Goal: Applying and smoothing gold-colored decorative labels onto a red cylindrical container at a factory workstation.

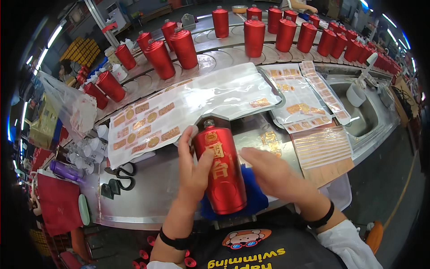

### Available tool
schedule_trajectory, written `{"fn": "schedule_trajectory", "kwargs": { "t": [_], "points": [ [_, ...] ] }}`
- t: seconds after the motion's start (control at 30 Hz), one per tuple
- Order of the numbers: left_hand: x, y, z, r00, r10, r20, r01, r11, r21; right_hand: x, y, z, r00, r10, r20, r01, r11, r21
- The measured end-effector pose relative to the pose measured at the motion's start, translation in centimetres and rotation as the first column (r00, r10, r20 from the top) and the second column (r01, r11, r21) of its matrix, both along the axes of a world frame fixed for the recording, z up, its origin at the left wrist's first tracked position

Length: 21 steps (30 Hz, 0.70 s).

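A glossy red bottle [227, 190] with gold characters and a gold emblem on its front lies tilted in front of me, its neck pointing away. My left hand [191, 163] grips its left side, thumb pressed on the front by the upper gold character. Just right of the bottle, my right hand [271, 172] is held with fingers stretched out, nothing visible in it. Whether its fingertips touch the bottle I cannot tell. Under the bottle is a blue cloth [256, 193]. Beyond it lies a large white sheet of gold labels [150, 127], partly peeled bare.
Several red bottles [254, 38] stand along a curved conveyor [210, 60] at the back. More label sheets [295, 96] and a gold-striped sheet [320, 148] lie right, beside a sink [369, 119]. Black-handled scissors [125, 179] and small clear glasses [87, 150] are at left.
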<state>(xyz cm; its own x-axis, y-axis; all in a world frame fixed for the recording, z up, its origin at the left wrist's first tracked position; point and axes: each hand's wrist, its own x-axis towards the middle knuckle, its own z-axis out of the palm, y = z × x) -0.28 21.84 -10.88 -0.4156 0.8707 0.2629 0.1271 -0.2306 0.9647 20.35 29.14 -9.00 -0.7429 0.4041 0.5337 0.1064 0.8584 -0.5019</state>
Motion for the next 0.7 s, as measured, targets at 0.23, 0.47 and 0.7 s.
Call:
{"fn": "schedule_trajectory", "kwargs": {
  "t": [0.23, 0.47, 0.7],
  "points": [
    [1.2, -1.2, -0.4, 0.998, 0.041, -0.055, -0.040, 0.999, 0.023, -6.6, 6.7, 7.0, 0.936, 0.330, 0.122, -0.324, 0.944, -0.064],
    [1.2, -1.2, -0.6, 0.996, 0.067, -0.066, -0.063, 0.996, 0.056, -8.8, 7.9, 6.4, 0.947, 0.266, 0.183, -0.274, 0.962, 0.019],
    [-0.4, -1.8, 3.7, 0.321, -0.031, -0.947, 0.158, 0.987, 0.021, -4.7, 7.9, 4.6, 0.988, -0.109, -0.107, 0.067, 0.939, -0.338]
  ]
}}
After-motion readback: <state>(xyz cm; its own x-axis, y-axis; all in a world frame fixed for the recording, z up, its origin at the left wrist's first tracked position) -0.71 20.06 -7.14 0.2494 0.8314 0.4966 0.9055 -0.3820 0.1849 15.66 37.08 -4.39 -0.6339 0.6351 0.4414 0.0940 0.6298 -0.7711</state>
